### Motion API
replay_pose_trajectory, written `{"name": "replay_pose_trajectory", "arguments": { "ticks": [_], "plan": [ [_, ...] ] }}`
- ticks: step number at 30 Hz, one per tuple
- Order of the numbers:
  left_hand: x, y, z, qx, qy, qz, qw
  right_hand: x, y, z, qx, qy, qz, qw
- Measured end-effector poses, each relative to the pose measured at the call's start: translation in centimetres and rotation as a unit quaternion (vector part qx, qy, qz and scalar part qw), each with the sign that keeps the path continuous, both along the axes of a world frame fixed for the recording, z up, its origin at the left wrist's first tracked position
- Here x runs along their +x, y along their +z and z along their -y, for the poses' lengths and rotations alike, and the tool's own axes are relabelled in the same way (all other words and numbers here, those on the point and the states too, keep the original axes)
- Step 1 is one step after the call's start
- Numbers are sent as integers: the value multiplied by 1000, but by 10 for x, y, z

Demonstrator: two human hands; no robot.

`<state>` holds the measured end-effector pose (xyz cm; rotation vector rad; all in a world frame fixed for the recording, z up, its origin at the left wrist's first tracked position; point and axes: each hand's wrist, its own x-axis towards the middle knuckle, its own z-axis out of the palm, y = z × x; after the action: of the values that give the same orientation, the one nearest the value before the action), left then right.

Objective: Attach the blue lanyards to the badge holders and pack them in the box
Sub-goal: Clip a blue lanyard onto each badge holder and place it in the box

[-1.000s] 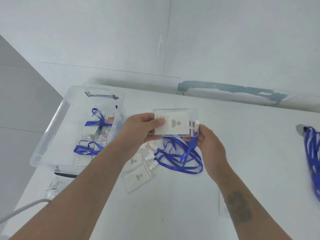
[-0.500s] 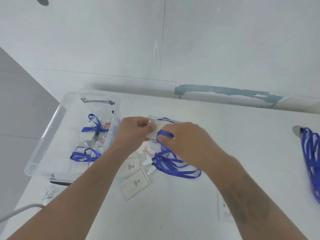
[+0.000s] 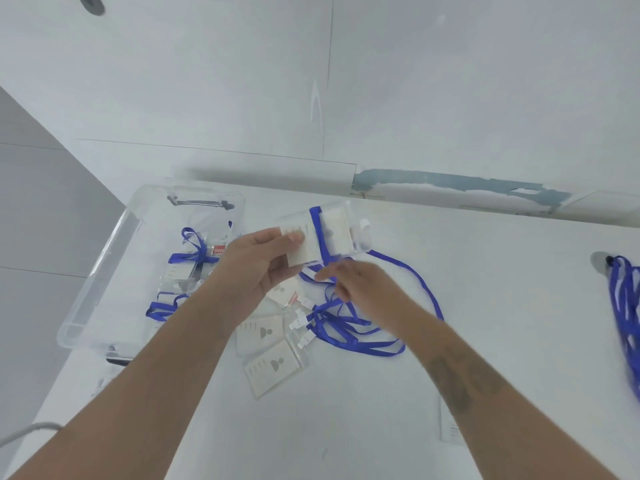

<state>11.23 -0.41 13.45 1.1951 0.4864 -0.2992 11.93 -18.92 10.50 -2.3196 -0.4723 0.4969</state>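
My left hand (image 3: 263, 265) grips the left end of a clear badge holder (image 3: 341, 233) above the white table (image 3: 485, 306). One band of a blue lanyard (image 3: 426, 289) runs across the holder's face. My right hand (image 3: 360, 289), blurred, is just below the holder and pinches the lanyard strap. The rest of the strap trails to the right and loops back on the table. A clear plastic box (image 3: 104, 265) stands at the left and holds several badge holders wrapped in blue lanyards.
Loose badge holders (image 3: 273, 368) lie on the table under my hands, beside a tangle of blue lanyards (image 3: 346, 327) with white clips. More lanyards (image 3: 627, 306) hang at the right edge. A white wall rises behind the table, whose left edge drops to grey floor.
The holder, held flat by both hands a second ago, now has a lanyard band wrapped across it. My right hand passed over it and came down below with the strap.
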Motion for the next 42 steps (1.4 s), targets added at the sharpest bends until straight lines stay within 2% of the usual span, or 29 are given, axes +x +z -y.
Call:
{"name": "replay_pose_trajectory", "arguments": {
  "ticks": [1,3,5,7,11,13,16,18,20,23,25,27,30,32,33,35,38,40,42],
  "plan": [
    [3,-2,0,26,21,-1,999,-12,-7,-2,-40,66,53,996],
    [7,-8,0,123,40,-1,992,-24,-3,-6,-87,112,95,985],
    [6,-13,0,233,19,18,972,-23,8,-8,-107,125,106,981],
    [2,-14,-2,291,-22,37,956,-12,29,-6,-116,77,83,987],
    [-7,-14,-6,268,-125,35,955,23,62,7,-86,46,66,993],
    [-12,-13,-6,232,-166,20,958,38,70,11,-24,22,36,999],
    [-17,-10,-9,131,-186,4,974,52,63,18,110,-78,-32,990],
    [-17,-8,-10,46,-148,1,988,48,46,19,162,-152,-82,971],
    [-14,-6,-7,5,-92,-9,996,34,22,15,148,-194,-110,964],
    [-5,-7,-3,-7,1,-24,1000,3,5,0,110,-167,-152,968],
    [0,-11,-2,33,40,-31,998,-17,4,-9,103,-101,-133,981],
    [2,-18,-2,126,37,-28,991,-27,6,-11,28,-30,-71,997],
    [-2,-23,-4,256,4,1,967,-17,25,-3,-83,27,17,996],
    [-7,-22,-5,297,-48,16,954,-5,45,4,-98,41,61,992],
    [-9,-20,-6,294,-86,16,952,2,54,8,-80,40,64,994],
    [-14,-13,-7,251,-170,5,953,16,66,15,1,19,11,1000],
    [-19,-4,-14,122,-246,-7,961,29,69,24,145,-16,-111,983],
    [-21,-1,-15,35,-253,-16,967,27,60,25,232,-42,-199,951],
    [-25,2,-10,-32,-223,-26,974,19,45,18,338,-92,-295,889]
  ]
}}
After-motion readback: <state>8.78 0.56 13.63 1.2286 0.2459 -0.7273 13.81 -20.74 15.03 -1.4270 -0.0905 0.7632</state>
